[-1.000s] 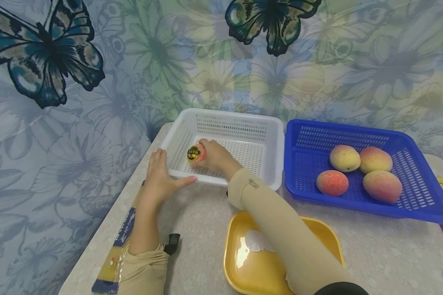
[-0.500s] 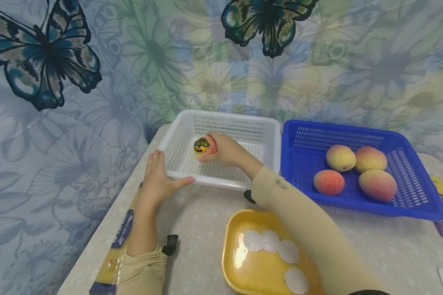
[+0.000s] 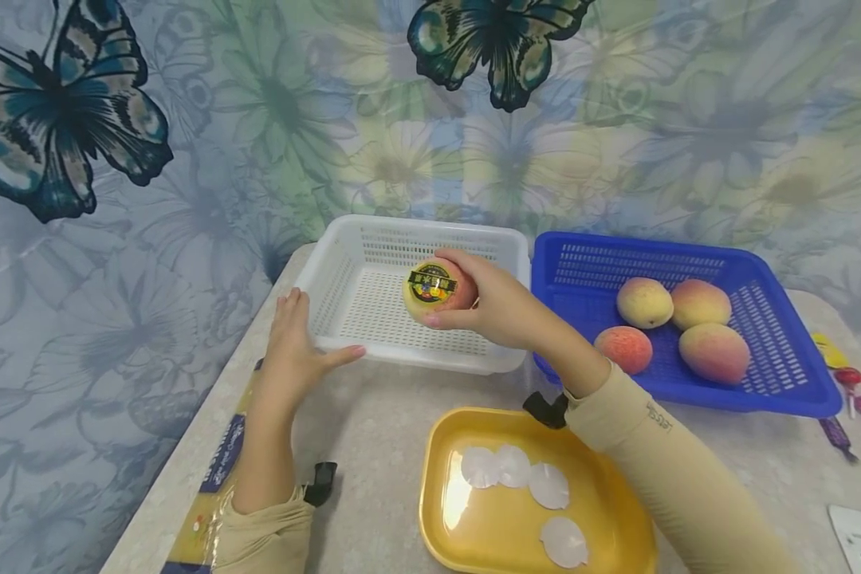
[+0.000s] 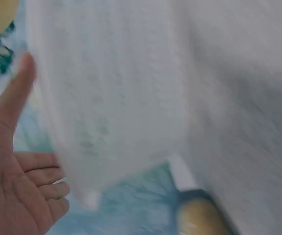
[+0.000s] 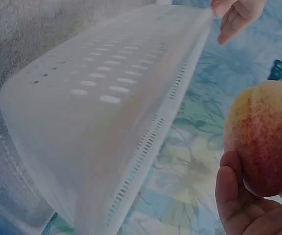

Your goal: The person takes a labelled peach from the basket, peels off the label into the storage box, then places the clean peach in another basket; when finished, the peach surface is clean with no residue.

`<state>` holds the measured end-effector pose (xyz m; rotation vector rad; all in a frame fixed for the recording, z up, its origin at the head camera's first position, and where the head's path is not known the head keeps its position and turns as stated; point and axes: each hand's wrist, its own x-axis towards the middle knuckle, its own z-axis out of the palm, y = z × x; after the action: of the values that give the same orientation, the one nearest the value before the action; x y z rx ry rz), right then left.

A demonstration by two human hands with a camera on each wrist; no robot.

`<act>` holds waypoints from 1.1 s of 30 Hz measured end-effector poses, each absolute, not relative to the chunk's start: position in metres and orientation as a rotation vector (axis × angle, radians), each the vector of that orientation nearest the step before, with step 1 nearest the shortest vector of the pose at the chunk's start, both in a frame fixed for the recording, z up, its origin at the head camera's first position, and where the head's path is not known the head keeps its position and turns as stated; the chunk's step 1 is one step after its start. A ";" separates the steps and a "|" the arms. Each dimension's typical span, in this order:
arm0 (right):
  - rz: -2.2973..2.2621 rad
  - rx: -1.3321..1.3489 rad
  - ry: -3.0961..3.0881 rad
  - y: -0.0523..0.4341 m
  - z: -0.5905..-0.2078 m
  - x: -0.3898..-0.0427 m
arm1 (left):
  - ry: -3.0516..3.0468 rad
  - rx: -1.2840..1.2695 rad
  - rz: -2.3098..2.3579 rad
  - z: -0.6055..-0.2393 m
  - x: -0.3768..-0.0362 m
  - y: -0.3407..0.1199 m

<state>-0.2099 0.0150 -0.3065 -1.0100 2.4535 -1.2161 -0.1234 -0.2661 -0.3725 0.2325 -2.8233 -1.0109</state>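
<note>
My right hand holds a peach with a round black and yellow sticker, lifted above the white basket. The right wrist view shows the same peach on my fingertips beside the basket's wall. My left hand rests with straight fingers against the basket's near left corner, thumb along the front rim. The left wrist view shows that open palm next to the blurred basket wall.
A blue basket at the right holds several peaches. A yellow tray with several white paper discs sits near the front. A printed packet lies along the table's left edge. Small items lie at the far right.
My right hand has lifted the stickered peach up and to the right, out of the white basket's left part. The left hand stays at the basket's corner.
</note>
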 end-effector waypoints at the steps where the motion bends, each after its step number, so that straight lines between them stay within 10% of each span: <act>1: -1.247 -1.015 2.444 0.021 -0.306 -0.206 | -2.801 0.204 -1.010 -0.369 -0.122 -0.261; 13: -1.299 -1.031 2.497 0.074 -0.308 -0.156 | -2.293 -0.662 -1.055 -0.323 -0.087 -0.161; 33: -1.104 -1.184 2.612 0.130 -0.316 -0.093 | -2.138 -1.309 -0.912 -0.319 -0.078 -0.117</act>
<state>-0.0935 0.1300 -0.3158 -1.1842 2.6122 -1.1044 -0.0783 -0.1165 -0.3190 -1.3091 -2.1385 -0.9125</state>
